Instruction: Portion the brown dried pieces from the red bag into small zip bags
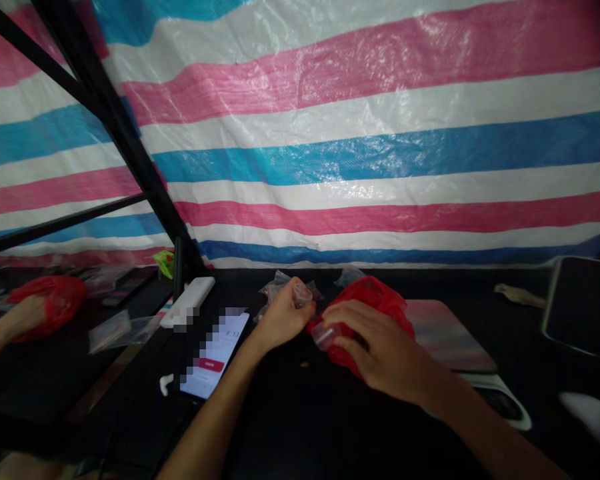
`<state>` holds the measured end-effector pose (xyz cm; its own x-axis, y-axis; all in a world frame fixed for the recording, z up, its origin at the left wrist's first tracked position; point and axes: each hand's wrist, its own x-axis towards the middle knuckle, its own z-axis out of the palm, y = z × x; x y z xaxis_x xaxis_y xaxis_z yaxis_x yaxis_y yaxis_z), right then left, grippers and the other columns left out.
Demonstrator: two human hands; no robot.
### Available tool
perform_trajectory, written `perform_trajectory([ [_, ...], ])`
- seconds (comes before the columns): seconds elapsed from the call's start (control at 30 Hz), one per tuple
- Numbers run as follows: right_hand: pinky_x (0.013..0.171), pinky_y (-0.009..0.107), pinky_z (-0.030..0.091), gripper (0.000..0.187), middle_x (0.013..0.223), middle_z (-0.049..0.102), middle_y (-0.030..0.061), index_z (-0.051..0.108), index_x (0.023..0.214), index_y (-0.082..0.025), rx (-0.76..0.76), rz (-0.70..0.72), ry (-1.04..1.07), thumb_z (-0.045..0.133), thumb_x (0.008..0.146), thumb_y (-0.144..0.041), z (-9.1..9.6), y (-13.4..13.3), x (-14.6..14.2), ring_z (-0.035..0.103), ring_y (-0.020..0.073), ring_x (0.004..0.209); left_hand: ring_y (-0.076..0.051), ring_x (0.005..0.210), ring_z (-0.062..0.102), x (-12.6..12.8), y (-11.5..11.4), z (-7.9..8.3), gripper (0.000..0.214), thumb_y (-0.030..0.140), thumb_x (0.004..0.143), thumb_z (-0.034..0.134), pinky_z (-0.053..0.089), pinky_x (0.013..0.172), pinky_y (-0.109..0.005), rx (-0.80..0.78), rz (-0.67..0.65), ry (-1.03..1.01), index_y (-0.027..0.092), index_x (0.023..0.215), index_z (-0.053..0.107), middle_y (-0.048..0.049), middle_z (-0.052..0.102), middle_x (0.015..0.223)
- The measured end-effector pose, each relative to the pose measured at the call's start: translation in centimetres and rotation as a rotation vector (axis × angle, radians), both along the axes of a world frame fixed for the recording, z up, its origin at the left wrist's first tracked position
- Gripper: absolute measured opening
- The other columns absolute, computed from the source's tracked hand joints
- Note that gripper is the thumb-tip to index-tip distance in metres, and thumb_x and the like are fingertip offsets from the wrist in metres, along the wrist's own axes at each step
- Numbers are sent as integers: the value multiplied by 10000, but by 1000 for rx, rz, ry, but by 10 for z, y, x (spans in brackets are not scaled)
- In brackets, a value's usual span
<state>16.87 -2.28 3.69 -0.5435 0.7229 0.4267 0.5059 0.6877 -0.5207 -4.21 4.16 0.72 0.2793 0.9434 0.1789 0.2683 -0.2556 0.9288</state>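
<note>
The person's left hand (280, 317) and right hand (375, 350) are bare, with slim fingers (350, 313). The left forearm (215, 413) and right forearm (490, 427) are bare too, lean and smooth-skinned.

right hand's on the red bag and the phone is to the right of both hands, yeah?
No, the phone lies to the left of both the left hand and the right hand, as the head view shows. The right hand is on the red plastic bag, as you said.
</note>
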Motion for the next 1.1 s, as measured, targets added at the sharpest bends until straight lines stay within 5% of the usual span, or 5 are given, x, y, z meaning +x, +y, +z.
perform_trajectory([
  [0.17,812,303,496,257,1017,690,22,635,1023,-244,-189,59,-114,531,908,-39,-10,-12,-18,659,198,923,-137,487,617,-30,-2,13,169,275,800,634,452,461,-217,-515,-397,213,186,920,556,30,618,601],
  [0.3,809,314,473,246,1029,686,25,623,1038,-242,-187,39,-185,547,909,-47,-18,-11,-20,655,214,956,-188,620,737,-38,-3,6,214,313,794,662,562,574,-267,-739,-504,182,175,939,588,-28,717,676],
  [0.6,934,424,429,321,1109,716,59,628,1163,-228,-68,-15,-249,650,876,-86,-26,-10,-25,625,278,1052,-157,660,732,-35,4,0,225,354,823,679,500,589,-221,-693,-464,68,163,925,621,-65,773,784],
  [0.9,1031,450,468,439,1279,672,71,586,1293,-270,-79,-205,135,565,881,-119,-12,8,-1,614,266,1182,-127,595,670,-29,-4,27,311,362,792,739,525,579,-212,-505,-283,-236,198,924,510,-4,704,695],
  [1.1,1071,427,446,505,1301,640,61,597,1299,-297,27,-143,36,485,867,-59,9,25,49,584,247,1238,-152,454,646,-1,-22,18,192,331,826,626,482,425,-188,-664,-434,109,195,783,497,-5,631,518],
])
